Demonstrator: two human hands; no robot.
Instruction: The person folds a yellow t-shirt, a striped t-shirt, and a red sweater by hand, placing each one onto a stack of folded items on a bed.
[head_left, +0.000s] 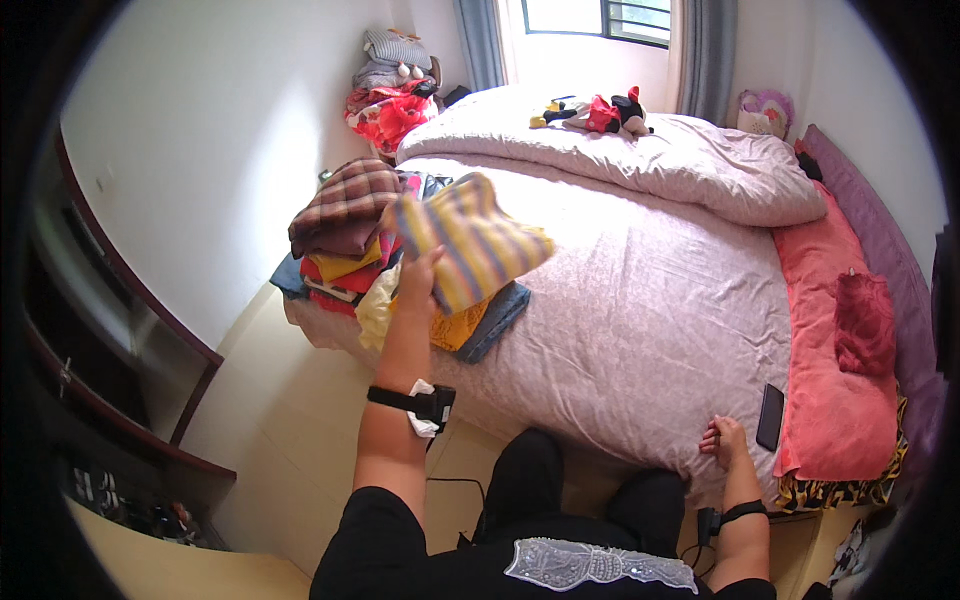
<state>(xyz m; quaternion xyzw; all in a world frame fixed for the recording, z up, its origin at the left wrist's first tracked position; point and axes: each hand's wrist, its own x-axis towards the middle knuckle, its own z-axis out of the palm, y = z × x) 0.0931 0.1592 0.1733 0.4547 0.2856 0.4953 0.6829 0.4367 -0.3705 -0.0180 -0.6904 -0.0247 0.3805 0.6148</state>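
Note:
My left hand (422, 274) grips the near left edge of a folded yellow, grey and orange striped cloth (476, 244), which is slightly blurred. Below that cloth lie a folded yellow garment (459, 326), a folded blue denim garment (499, 322) and a pale yellow cloth (375, 304). Just left of it stands a pile of folded clothes with a brown plaid cloth (349, 195) on top. My right hand (726, 442) rests at the near edge of the bed with its fingers curled; whether anything is in it cannot be made out. A black smartphone (770, 417) lies right beside it.
A rumpled quilt (675, 165) and plush toys (611, 114) lie across the bed's far part. Along the right side runs a coral cloth (832, 420) with a dark red folded cloth (864, 322) on it. More bedding (394, 112) is stacked by the far left corner.

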